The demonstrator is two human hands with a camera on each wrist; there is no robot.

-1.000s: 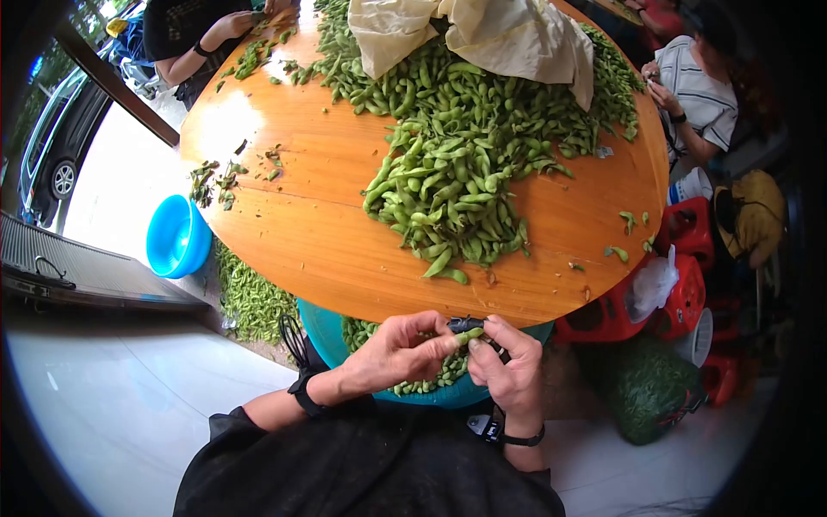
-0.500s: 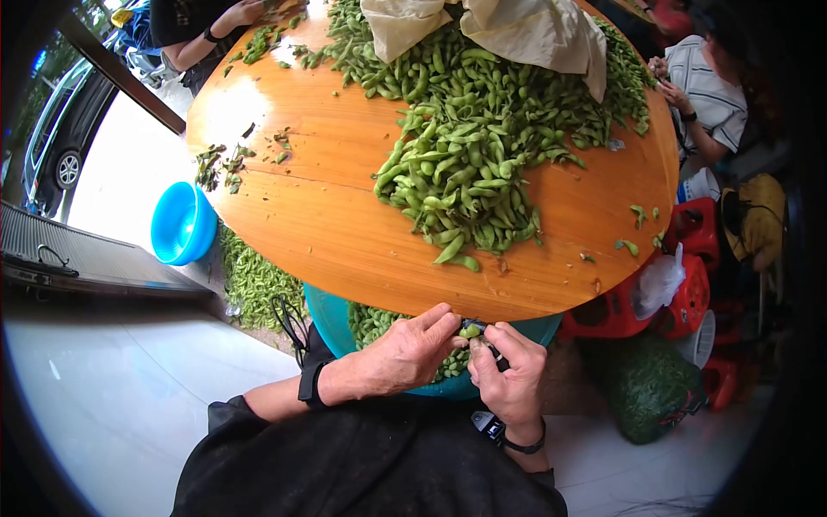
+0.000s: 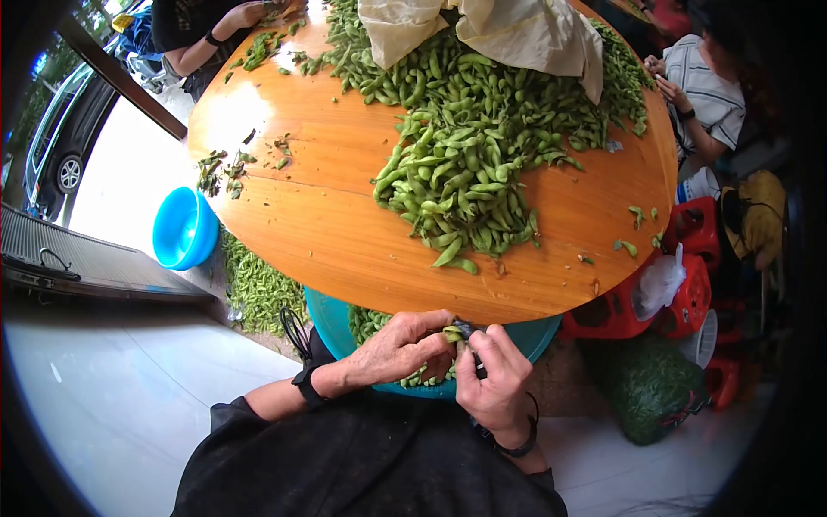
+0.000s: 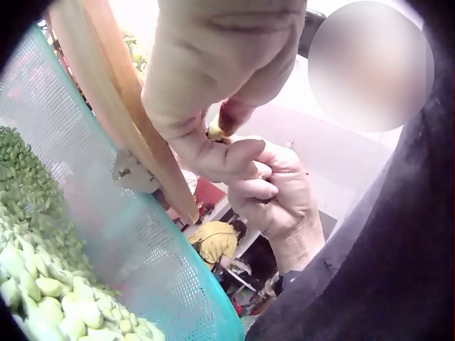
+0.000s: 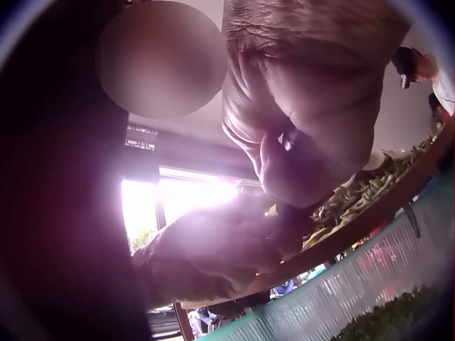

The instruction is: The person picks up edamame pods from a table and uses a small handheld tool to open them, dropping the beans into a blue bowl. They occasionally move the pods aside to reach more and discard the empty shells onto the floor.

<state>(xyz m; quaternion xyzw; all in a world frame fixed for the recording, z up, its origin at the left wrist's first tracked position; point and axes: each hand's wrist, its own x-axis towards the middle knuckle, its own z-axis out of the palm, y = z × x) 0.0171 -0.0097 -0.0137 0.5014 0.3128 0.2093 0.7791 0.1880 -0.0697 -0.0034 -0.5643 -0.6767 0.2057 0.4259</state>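
By the near edge of the counter (image 3: 301, 215), the left hand (image 3: 392, 351) and right hand (image 3: 495, 383) pinch a green pod (image 3: 451, 334) in curled fingers. The head view alone shows the heap's (image 3: 469, 164) full spread; the left wrist's reveals more of the teal basket's (image 4: 167, 263) inside.

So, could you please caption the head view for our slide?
Left hand and right hand meet at a green pod beside a table.
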